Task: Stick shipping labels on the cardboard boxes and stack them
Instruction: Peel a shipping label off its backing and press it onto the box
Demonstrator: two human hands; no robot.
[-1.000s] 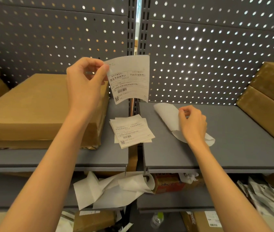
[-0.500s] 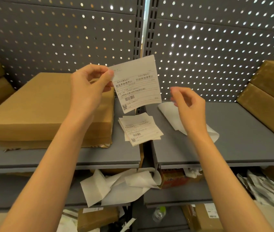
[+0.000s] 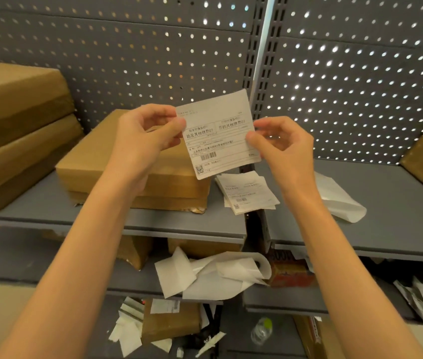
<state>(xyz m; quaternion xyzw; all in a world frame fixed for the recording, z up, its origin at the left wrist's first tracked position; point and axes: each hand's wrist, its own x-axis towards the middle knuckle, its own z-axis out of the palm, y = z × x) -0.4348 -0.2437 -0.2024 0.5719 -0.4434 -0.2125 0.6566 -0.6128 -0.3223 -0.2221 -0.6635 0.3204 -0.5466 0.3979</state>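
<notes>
- The label (image 3: 219, 134) is held up in the air, above and just in front of the near box (image 3: 117, 161), printed face toward the camera and slightly tilted.
- The left hand (image 3: 143, 137) pinches the label's left edge between thumb and fingers (image 3: 179, 125); the remaining fingers curl loosely behind the sheet.
- The right hand (image 3: 280, 143) pinches the lower right edge the same way. Both hands are closed on the label and on nothing else.
- Judgement: a two-handed grip at opposite edges keeps the sheet flat and suits separating the backing at a corner before the label is pressed on. Whether the backing is still attached cannot be told.
- The near box lies flat on the shelf (image 3: 174, 224), on top of a second flat box; its top face shows no label in the visible part, so it is the probable target.
- Spare labels (image 3: 248, 191) lie in a loose pile to the right of the near box, within reach for the following boxes.
- A curled backing sheet (image 3: 340, 200) lies further right of the near box, on the adjoining shelf.
- Two more boxes (image 3: 16, 130) are stacked at a slant to the left of the near box.
- Behind the near box stands a grey perforated back panel (image 3: 127, 60) with light showing through the holes.
- Below the near box, the lower shelves and floor hold discarded paper (image 3: 213, 275), cartons and a plastic bottle (image 3: 262, 330).
</notes>
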